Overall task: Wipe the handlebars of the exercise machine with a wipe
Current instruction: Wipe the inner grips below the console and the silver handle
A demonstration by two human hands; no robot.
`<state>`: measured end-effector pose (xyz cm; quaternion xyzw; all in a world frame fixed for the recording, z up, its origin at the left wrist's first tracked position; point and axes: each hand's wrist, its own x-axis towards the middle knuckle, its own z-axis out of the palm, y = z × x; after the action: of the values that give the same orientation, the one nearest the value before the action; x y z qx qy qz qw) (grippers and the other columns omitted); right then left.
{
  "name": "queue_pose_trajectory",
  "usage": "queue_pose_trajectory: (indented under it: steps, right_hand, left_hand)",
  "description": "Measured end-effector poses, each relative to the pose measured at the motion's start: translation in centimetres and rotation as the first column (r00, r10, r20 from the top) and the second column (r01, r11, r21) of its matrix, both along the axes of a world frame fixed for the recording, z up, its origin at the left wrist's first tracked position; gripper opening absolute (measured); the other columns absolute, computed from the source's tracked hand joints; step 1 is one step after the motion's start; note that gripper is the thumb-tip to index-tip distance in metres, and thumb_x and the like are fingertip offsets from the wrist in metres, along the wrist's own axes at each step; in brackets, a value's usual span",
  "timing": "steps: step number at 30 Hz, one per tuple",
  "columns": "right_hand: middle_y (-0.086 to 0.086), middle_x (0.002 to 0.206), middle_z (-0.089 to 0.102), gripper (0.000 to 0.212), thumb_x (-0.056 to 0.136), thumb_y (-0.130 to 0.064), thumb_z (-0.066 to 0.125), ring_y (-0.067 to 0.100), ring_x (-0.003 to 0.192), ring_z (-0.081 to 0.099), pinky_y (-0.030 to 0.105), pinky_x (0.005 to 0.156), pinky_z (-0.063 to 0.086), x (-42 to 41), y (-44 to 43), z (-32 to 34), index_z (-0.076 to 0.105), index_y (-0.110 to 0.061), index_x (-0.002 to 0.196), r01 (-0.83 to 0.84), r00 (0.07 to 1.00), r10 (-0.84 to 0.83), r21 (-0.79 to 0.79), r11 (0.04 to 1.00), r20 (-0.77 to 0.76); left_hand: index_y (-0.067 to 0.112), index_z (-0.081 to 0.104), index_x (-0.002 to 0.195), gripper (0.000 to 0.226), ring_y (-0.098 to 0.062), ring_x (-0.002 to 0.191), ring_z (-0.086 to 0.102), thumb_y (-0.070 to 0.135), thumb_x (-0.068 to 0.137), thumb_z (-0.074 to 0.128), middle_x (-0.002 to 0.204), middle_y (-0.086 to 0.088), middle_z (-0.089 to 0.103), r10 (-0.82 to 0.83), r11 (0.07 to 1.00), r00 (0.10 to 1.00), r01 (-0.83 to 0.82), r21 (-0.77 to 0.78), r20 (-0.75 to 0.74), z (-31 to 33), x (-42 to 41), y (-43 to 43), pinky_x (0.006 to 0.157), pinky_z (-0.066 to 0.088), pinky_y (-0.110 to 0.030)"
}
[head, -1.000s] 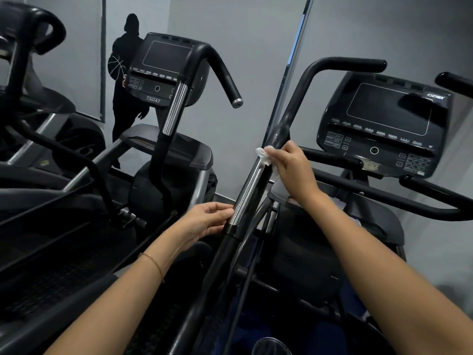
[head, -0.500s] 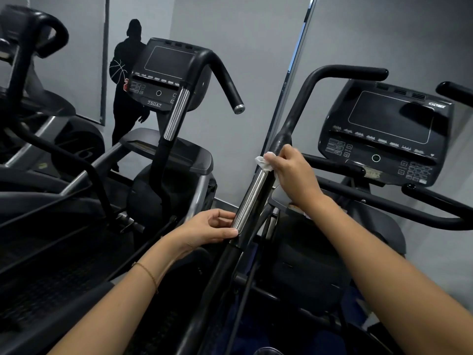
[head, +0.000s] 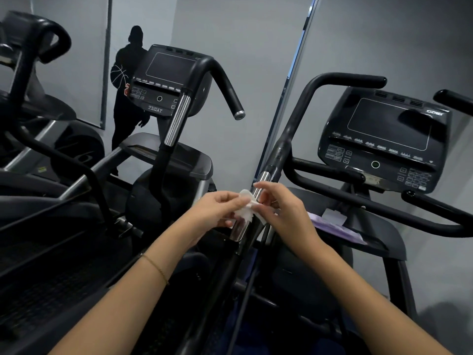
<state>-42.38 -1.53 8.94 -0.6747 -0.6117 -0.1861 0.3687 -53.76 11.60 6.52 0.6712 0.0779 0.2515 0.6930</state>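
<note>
A black handlebar point(head: 294, 129) with a chrome sleeve point(head: 263, 178) rises up the middle of the view and curves right at its top. A crumpled white wipe point(head: 246, 210) lies against the chrome sleeve at mid-height. My left hand point(head: 217, 208) pinches the wipe from the left. My right hand point(head: 284, 208) pinches it from the right, its fingertips by the chrome. Both hands meet in front of the bar and hide part of the sleeve.
The machine's console point(head: 384, 139) and lower fixed bars point(head: 384, 201) stand at the right. A purple packet point(head: 335, 226) lies on the shelf below the console. A mirror at the left reflects the machine point(head: 169, 80), with a dark basketball-player figure point(head: 128, 85) on the wall behind.
My right hand slid down the chrome sleeve with the wipe. My left hand left the lower end of the sleeve and came up to take hold of the wipe too.
</note>
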Motion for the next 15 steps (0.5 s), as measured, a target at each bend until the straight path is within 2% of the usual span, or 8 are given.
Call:
queue_pose_trajectory:
  steps: [2,4,6,7,9,11,13,15]
  right_hand:
    - [-0.004,0.089,0.055,0.037,0.080,-0.007,0.070,0.007,0.079,0.055,0.017,0.074,0.048,0.0,0.1,0.5,0.058,-0.022,0.111,-0.055,0.987,0.059,0.031,0.998,-0.151]
    - [-0.004,0.088,0.054,0.037,0.078,0.004,0.068,0.002,0.075,0.056,0.016,0.071,0.049,0.2,-0.1,1.2,0.059,-0.024,0.102,-0.129,0.905,0.157,0.097,0.987,-0.395]
    - [-0.002,0.085,0.055,0.036,0.078,0.010,0.065,-0.001,0.069,0.055,0.014,0.069,0.049,0.5,-0.4,1.9,0.061,-0.020,0.098,-0.189,0.800,0.231,0.133,0.973,-0.553]
    - [-0.001,0.086,0.056,0.035,0.078,0.010,0.064,0.000,0.071,0.056,0.014,0.070,0.050,0.8,-0.4,2.3,0.061,-0.019,0.098,-0.208,0.778,0.236,0.116,0.971,-0.582]
    - [0.004,0.092,0.057,0.034,0.082,0.008,0.061,0.006,0.076,0.057,0.018,0.072,0.052,1.6,-0.1,3.4,0.061,-0.019,0.102,-0.191,0.807,0.199,0.073,0.979,-0.556]
    - [0.005,0.103,0.059,0.036,0.087,0.008,0.052,0.008,0.079,0.058,0.019,0.074,0.051,3.6,0.4,5.1,0.060,-0.021,0.108,-0.025,0.885,0.077,0.118,0.993,-0.460]
    - [0.004,0.115,0.059,0.042,0.090,0.009,0.041,0.012,0.092,0.058,0.023,0.089,0.048,6.1,1.1,7.1,0.057,-0.014,0.121,0.197,0.926,-0.148,0.110,0.974,-0.347]
    - [0.004,0.130,0.053,0.050,0.089,0.010,0.034,0.015,0.117,0.051,0.021,0.102,0.035,8.0,1.7,8.3,0.052,-0.011,0.131,0.309,0.924,-0.307,-0.029,0.951,-0.226]
  left_hand:
    - [0.011,0.067,0.090,0.009,-0.002,0.057,0.058,0.018,0.085,0.066,0.067,0.005,0.066,0.050,0.999,0.998,-0.050,0.013,0.033,0.5,0.3,-0.2,0.050,0.045,-0.011]
    - [0.010,0.067,0.084,0.006,0.000,0.052,0.056,0.014,0.086,0.063,0.060,0.007,0.064,0.079,0.996,0.995,-0.077,-0.033,0.065,0.7,0.2,0.1,0.049,0.045,-0.011]
    - [0.010,0.068,0.082,0.011,-0.003,0.056,0.057,0.015,0.088,0.061,0.061,0.005,0.064,0.066,0.995,0.995,-0.060,-0.084,0.073,0.9,0.1,0.2,0.056,0.050,-0.013]
    - [0.008,0.068,0.082,0.012,-0.006,0.060,0.058,0.015,0.089,0.060,0.065,0.002,0.065,0.062,0.994,0.995,-0.054,-0.092,0.079,1.0,0.3,0.2,0.061,0.051,-0.017]
    - [0.005,0.066,0.082,0.013,-0.011,0.063,0.060,0.013,0.090,0.059,0.072,-0.004,0.065,0.130,0.990,0.986,-0.122,-0.075,0.107,1.7,1.1,0.4,0.062,0.053,-0.020]
    - [0.007,0.064,0.081,0.014,-0.012,0.064,0.061,0.015,0.091,0.059,0.073,-0.004,0.063,0.361,0.928,0.917,-0.371,0.031,0.168,3.2,2.6,1.2,0.057,0.051,-0.017]
    - [0.011,0.062,0.081,0.015,-0.010,0.067,0.058,0.023,0.090,0.061,0.075,0.001,0.062,0.579,0.751,0.769,-0.633,0.188,0.272,5.3,4.1,1.7,0.056,0.046,-0.014]
    - [0.010,0.064,0.091,0.015,-0.010,0.073,0.054,0.024,0.091,0.060,0.089,0.001,0.061,0.607,0.595,0.702,-0.713,0.373,0.373,6.9,5.9,1.3,0.059,0.040,-0.011]
